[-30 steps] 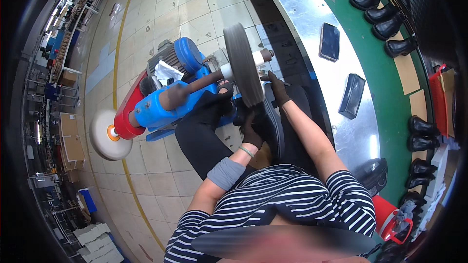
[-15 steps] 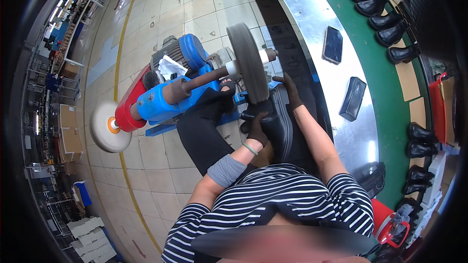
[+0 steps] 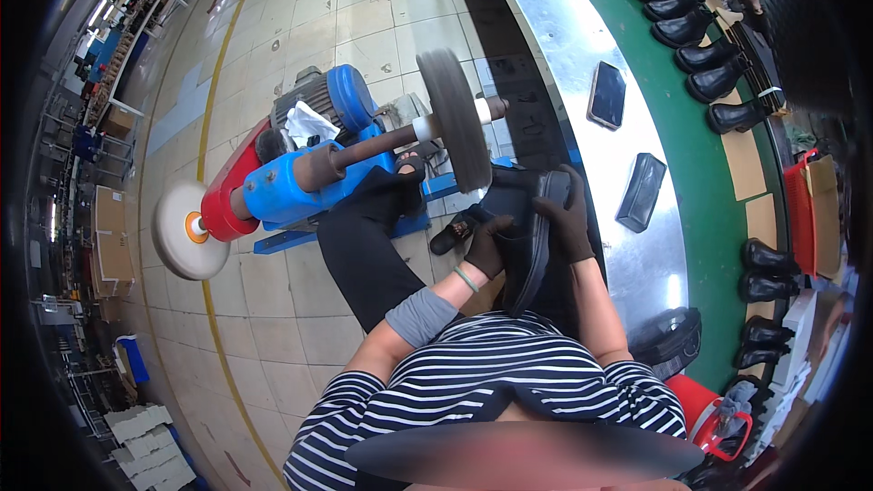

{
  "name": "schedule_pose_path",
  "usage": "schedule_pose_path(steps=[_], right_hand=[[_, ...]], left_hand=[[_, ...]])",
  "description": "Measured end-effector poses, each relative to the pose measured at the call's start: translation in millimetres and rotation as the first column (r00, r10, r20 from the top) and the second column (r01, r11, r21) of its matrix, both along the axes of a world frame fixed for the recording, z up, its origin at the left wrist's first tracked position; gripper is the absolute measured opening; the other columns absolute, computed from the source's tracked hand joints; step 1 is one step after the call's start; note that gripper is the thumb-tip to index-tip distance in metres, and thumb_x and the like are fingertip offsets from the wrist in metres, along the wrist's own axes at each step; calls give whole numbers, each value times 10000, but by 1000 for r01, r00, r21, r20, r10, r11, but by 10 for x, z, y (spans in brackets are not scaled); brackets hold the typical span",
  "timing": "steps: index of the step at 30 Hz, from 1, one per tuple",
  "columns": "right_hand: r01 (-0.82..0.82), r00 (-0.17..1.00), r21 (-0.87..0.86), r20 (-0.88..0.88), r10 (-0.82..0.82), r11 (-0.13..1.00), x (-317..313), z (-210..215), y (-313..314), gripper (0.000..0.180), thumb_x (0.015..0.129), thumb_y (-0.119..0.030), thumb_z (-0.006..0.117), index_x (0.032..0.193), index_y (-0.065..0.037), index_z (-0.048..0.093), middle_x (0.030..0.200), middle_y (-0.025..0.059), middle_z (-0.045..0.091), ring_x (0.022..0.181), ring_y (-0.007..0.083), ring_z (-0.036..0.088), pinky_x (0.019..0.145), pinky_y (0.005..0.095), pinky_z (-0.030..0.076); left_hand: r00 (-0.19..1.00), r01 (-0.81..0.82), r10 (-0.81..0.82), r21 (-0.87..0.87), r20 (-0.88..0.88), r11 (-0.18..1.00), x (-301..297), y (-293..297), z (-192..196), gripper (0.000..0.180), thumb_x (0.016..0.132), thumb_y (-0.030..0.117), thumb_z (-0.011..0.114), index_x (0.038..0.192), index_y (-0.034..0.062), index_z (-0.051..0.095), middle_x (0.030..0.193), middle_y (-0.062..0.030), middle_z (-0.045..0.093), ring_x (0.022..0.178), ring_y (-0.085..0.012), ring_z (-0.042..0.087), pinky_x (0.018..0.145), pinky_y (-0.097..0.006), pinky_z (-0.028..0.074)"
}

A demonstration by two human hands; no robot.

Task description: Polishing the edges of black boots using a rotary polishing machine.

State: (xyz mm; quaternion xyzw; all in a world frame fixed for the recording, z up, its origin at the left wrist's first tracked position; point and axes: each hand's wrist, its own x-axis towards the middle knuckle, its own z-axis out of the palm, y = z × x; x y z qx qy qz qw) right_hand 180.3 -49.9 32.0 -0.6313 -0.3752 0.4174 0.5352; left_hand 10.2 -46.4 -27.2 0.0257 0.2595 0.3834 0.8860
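Note:
A black boot (image 3: 521, 259) is held in front of me between both hands, its thick sole edge running lengthwise on the right side. My left hand (image 3: 486, 247), in a dark brown glove, is closed on the boot's upper at its left side. My right hand (image 3: 570, 223), gloved the same, grips the sole side near the far end, with its thumb over the edge. Just beyond the boot stands a dark buffing wheel (image 3: 455, 123), its surface blurred. The boot's far end is close to the wheel's lower edge; I cannot tell whether they touch.
The wheel sits on the shaft of a blue and red machine (image 3: 277, 184) with a pale wheel (image 3: 193, 229) at its other end. On the metal table (image 3: 559, 32) at right lie a phone (image 3: 607, 95) and a black case (image 3: 642, 192). Black boots (image 3: 714, 82) line the green surface beyond.
The boot has turned and tilted between my hands. My right hand has moved from the far end, fingers extended, to a grip on the sole side. The view has shifted slightly.

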Motion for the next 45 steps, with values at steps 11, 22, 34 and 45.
schedule_pose_path(steps=[11,22,34,45], right_hand=[[-452,383,32,910,162,891,-790,708,19,680,625,-215,727,1236,-98,451,959,161,485,901,344,542,751,391,451],[-369,111,-134,976,187,920,-273,302,-584,814,643,-316,731,1370,-177,391,1374,214,341,1306,418,282,1019,663,155],[-519,91,57,996,-12,853,257,-74,-50,795,578,-335,718,1310,-164,460,1161,143,456,1071,319,450,893,497,352],[-615,61,66,997,-36,786,175,-88,245,715,618,-341,666,1293,-190,487,1118,133,481,1029,293,467,862,467,366]], left_hand=[[998,2,-8,113,56,994,9,420,-273,395,983,365,354,1274,133,487,1216,-43,541,1159,-153,485,1008,-325,371],[779,494,90,695,-621,522,-175,869,-1233,414,977,276,347,1316,67,459,1314,-127,496,1233,-222,453,1055,-350,352],[792,293,336,801,-509,522,-192,879,-929,437,972,237,382,1366,49,386,1372,-132,446,1243,-242,450,1062,-360,350],[941,-268,210,206,265,941,-260,1022,-740,376,931,169,459,1278,27,495,1269,-140,547,1173,-259,518,1040,-357,368]])
